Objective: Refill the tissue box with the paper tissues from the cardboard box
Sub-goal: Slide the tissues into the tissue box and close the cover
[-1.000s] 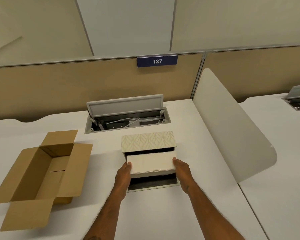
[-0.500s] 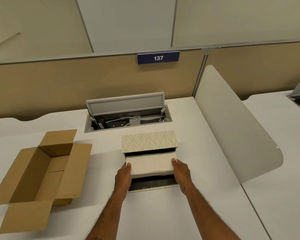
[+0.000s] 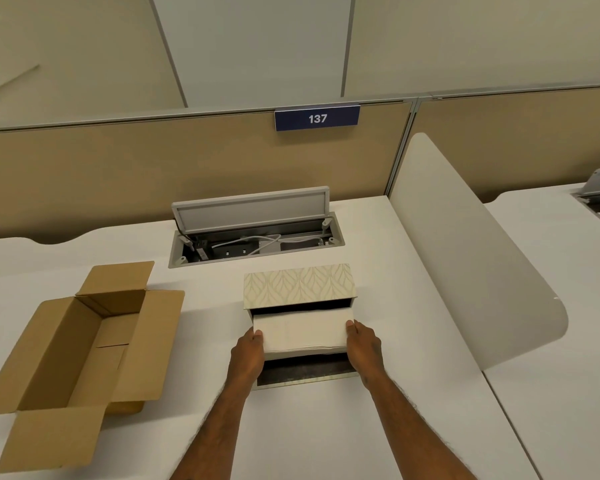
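We see the leaf-patterned tissue box [image 3: 298, 284] lying open-sided, a cream tissue stack [image 3: 302, 332] partway inside; the brown cardboard box [image 3: 80, 355] sits left, flaps open.

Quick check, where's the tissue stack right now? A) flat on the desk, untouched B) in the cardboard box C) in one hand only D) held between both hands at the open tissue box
D: the left hand and right hand grip the ends of the tissue stack at the open tissue box; no tissues show in the cardboard box.
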The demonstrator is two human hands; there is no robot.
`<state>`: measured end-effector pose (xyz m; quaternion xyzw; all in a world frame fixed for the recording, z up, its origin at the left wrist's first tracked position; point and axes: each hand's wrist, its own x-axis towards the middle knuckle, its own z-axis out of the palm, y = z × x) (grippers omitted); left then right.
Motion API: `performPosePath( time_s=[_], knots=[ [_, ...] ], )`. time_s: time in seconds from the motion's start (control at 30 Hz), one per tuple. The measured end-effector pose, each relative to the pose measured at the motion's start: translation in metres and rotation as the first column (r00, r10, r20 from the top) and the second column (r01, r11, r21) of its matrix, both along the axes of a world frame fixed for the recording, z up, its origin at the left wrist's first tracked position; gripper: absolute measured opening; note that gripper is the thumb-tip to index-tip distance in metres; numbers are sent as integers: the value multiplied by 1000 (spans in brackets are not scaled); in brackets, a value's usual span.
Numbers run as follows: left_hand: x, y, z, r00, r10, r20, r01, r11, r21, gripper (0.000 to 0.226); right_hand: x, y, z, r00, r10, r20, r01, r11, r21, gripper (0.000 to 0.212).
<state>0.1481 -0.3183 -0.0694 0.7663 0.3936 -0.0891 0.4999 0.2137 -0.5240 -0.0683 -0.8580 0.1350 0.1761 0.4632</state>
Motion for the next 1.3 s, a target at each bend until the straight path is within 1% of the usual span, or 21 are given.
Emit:
performPosePath(
  time_s=[0.23, 0.33, 0.47, 0.63, 0.77, 0.9, 0.97, 1.03, 1.1, 1.17, 1.23, 1.3],
  knots=[
    [-8, -3, -3, 996, 76, 44, -73, 994, -78, 31, 2, 2, 4, 1000, 21, 14, -20, 1000, -24, 42],
    [-9, -4, -2, 996, 78, 47, -75, 994, -73, 26, 2, 2, 4, 1000, 22, 9, -22, 999, -38, 41],
    [-9, -5, -3, 998, 58, 35, -57, 998, -20, 30, 3, 1, 3, 1000, 29, -4, -30, 998, -57, 41],
    [-9, -3, -5, 1000, 12, 8, -12, 999, 43, 42, 2, 2, 4, 1000, 25, -8, -25, 999, -45, 42],
    [-9, -4, -6, 999, -14, 30, 12, 998, 66, 45, 1, 2, 2, 999, 30, -21, -31, 999, -44, 43],
    [-10, -2, -6, 998, -35, 58, 32, 999, 44, 45, 0, 2, 3, 999, 36, -33, -37, 999, -27, 43],
    [-10, 2, -6, 998, -39, 47, 39, 999, 5, 48, 1, 1, 5, 997, 49, -53, -51, 998, -26, 44],
    [-11, 8, -3, 999, 3, 47, 0, 998, -65, 55, 3, -2, 9, 997, 37, -69, -38, 999, -17, 49],
    [-7, 19, 5, 993, 87, 84, -77, 990, -115, 65, 10, -7, 16, 1000, -3, -19, 3, 1000, -9, 53],
    [3, 31, 16, 985, 115, 132, -104, 991, -89, 71, 24, -11, 27, 997, -34, 71, 35, 999, -1, 53],
    [19, 40, 29, 984, 82, 161, -76, 996, -47, 69, 43, -12, 40, 992, -26, 127, 24, 1000, 14, 54],
    [39, 46, 40, 984, 11, 179, -7, 1000, -26, 64, 61, -10, 52, 991, 41, 128, -44, 999, 16, 56]
  ],
)
